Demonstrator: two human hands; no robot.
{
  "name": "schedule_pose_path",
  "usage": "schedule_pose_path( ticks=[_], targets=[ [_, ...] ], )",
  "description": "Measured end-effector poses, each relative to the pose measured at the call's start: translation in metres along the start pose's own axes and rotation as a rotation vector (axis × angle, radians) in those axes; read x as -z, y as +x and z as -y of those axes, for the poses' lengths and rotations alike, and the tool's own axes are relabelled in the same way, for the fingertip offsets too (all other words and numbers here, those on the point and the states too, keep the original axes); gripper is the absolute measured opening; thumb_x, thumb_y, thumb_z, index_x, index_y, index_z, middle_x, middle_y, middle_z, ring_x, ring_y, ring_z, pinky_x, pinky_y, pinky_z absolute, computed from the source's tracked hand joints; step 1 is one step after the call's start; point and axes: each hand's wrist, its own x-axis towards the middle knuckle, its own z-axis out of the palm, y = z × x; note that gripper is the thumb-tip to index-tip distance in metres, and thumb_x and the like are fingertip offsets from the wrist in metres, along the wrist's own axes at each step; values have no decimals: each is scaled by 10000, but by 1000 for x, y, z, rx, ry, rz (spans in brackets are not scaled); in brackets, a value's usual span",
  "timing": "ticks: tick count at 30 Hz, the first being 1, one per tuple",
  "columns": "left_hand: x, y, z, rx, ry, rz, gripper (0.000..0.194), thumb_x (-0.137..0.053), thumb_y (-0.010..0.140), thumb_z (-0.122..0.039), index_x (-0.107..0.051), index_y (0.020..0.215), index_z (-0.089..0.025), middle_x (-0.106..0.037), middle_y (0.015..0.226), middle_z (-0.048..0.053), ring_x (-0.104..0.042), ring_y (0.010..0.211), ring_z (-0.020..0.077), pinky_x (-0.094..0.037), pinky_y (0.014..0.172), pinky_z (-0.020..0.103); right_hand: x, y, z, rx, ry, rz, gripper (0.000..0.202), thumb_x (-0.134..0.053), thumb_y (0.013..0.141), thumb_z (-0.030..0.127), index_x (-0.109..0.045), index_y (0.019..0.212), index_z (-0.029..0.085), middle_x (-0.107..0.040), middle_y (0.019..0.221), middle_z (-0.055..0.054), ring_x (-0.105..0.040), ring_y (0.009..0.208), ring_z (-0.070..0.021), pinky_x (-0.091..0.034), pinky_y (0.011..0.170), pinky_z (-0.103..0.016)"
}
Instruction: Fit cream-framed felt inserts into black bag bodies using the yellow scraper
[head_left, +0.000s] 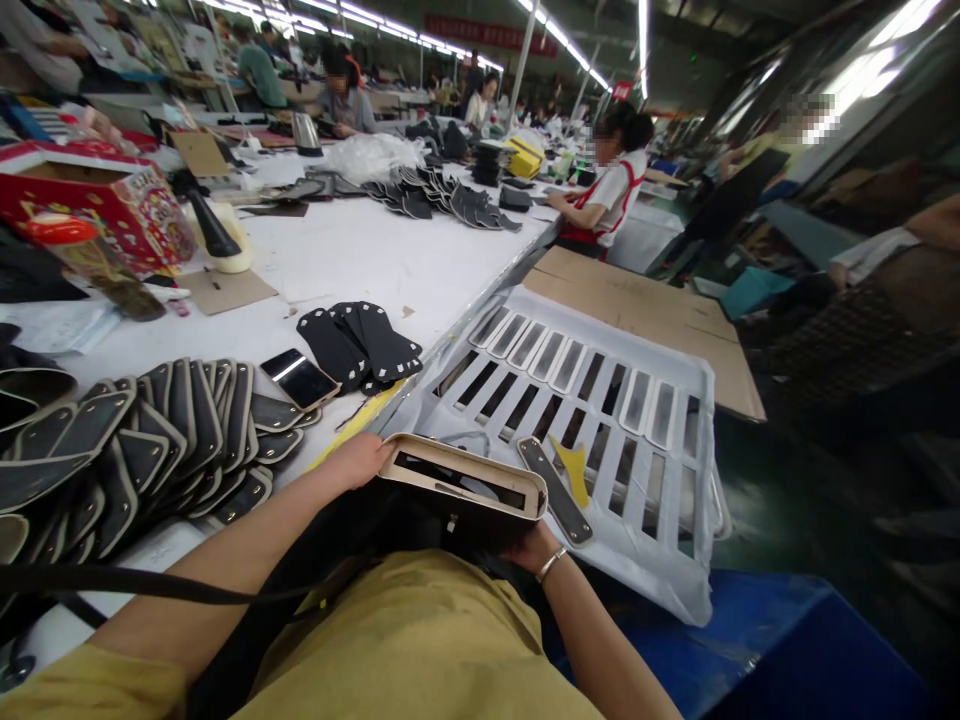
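Note:
Close to my body I hold a black box-shaped bag [465, 465] with a beige rim and a long slot in its top face. My left hand [361, 461] grips its left end, fingers closed round the rim. At the lower right corner my right hand [534, 549] is closed on it, its fingers partly hidden beneath. Just right of the bag, a dark strip with metal studs [555, 490] and a yellow cut piece [574, 468] lie on a white slotted rack [697, 480]. Left of my left hand, a phone [300, 378] rests on the table.
Many dark curved panels [150, 440] with pale edges are heaped on the white table [360, 250]. Black straps [360, 340] lie beyond the phone. A red box [90, 200] stands far left. Cardboard [645, 320] lies behind the rack. A co-worker in a red apron [611, 185] works beyond.

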Motion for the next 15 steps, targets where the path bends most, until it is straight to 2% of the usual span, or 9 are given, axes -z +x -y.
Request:
schedule_pose_path(
  ticks=[3,6,10,13,15],
  targets=[
    [0,-1,-2,-40,84,-42,427,-335,875,-395,-626,742,-112,-653,881,201,-600,875,275,-402,733,314,-2,-5,6,-2,20,-53,333,-413,771,461,-595,790,183,-665,681,-50,-636,679,-203,-502,749,-423],
    [1,2,-2,-41,125,-44,447,-325,874,-393,-634,719,-110,-657,852,202,-602,840,278,-399,704,317,-3,-13,12,23,-11,-95,355,-434,761,492,-600,871,199,-660,705,-45,-633,700,-214,-500,746,-440],
    [4,12,2,-46,146,-37,428,-335,865,-381,-623,666,-133,-661,788,152,-601,787,244,-392,673,285,2,-32,27,37,-91,-143,479,-514,717,608,-605,978,218,-670,811,-67,-625,702,-227,-498,711,-462],
    [6,17,4,-50,149,-21,426,-337,858,-386,-597,622,-145,-648,738,128,-593,745,227,-389,660,275,4,-53,49,57,-129,-123,652,-411,707,754,-625,970,196,-660,883,-106,-625,732,-237,-508,677,-446],
    [6,18,3,-57,142,-6,421,-340,854,-390,-584,608,-151,-639,717,117,-587,729,221,-387,654,272,3,-65,64,101,-224,-113,681,-360,717,775,-634,932,190,-650,878,-111,-626,741,-230,-522,632,-400]
  ],
)
